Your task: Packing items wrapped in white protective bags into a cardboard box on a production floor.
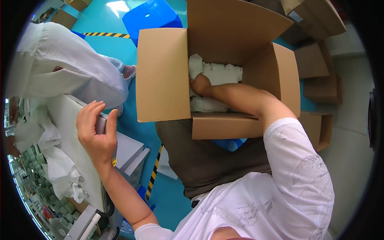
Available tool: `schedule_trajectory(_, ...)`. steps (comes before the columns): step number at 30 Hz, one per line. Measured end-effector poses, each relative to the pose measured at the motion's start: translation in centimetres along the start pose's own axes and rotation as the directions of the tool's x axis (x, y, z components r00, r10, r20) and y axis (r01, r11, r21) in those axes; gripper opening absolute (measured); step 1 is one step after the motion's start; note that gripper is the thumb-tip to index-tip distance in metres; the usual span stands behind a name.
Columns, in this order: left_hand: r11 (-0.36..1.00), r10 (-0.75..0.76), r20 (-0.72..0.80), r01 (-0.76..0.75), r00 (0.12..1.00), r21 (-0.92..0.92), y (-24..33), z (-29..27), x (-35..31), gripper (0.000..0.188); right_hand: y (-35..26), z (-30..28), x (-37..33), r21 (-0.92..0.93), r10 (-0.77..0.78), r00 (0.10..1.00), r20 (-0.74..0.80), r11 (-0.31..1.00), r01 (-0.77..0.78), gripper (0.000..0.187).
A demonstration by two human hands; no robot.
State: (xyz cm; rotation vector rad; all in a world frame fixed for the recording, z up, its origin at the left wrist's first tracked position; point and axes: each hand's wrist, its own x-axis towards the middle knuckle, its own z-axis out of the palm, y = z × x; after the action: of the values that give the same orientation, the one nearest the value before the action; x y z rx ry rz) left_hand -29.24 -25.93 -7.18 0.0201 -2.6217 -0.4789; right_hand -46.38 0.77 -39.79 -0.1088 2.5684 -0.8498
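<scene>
A large open cardboard box (161, 76) stands before me with its flaps folded outward. White wrapped bundles (224, 74) lie on its bottom; whether they are cloth or plastic I cannot make out. My right hand (201, 85) reaches deep into the box, against the bundles by its left wall, and its fingertips are hidden. At the edge of a white table (72, 132), my left hand (97, 130) is raised with fingers stretched and thumb apart, holding nothing. Crumpled white bags (60, 168) lie on that table, left of my left forearm.
Another person in white clothing (76, 64) is at the far left, beside the table. A blue stool (150, 18) stands beyond the box. Several cardboard boxes (320, 88) line the right side. Striped tape (154, 178) marks the blue-green floor.
</scene>
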Motion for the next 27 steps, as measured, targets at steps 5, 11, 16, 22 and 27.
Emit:
schedule_trajectory(5,0.999,-0.023,-0.005,0.023,1.000,-0.027,0.0,0.0,0.0,0.023,-0.1,-0.6,0.9,-0.079,-0.038,0.991,0.132,0.996,0.049,0.060)
schedule_trajectory(11,1.000,0.000,-0.001,0.000,1.000,-0.025,0.0,0.2,0.2,0.022,-0.2,-2.2,1.7,-0.046,0.052,0.970,0.236,0.998,-0.042,0.064)
schedule_trajectory(16,0.999,0.023,-0.004,-0.023,1.000,-0.026,-0.3,0.3,0.1,0.021,-0.6,-2.5,1.4,0.081,0.168,0.942,0.289,0.977,-0.199,0.057)
schedule_trajectory(22,0.999,0.026,-0.009,-0.026,1.000,-0.031,-0.3,0.3,0.1,0.021,-0.3,-1.9,1.6,0.032,0.129,0.957,0.259,0.989,-0.142,0.053)
schedule_trajectory(27,0.999,0.049,-0.025,-0.049,0.998,-0.017,-0.4,0.5,0.1,0.020,0.2,-2.4,1.9,0.037,0.103,0.952,0.288,0.992,-0.119,0.046)
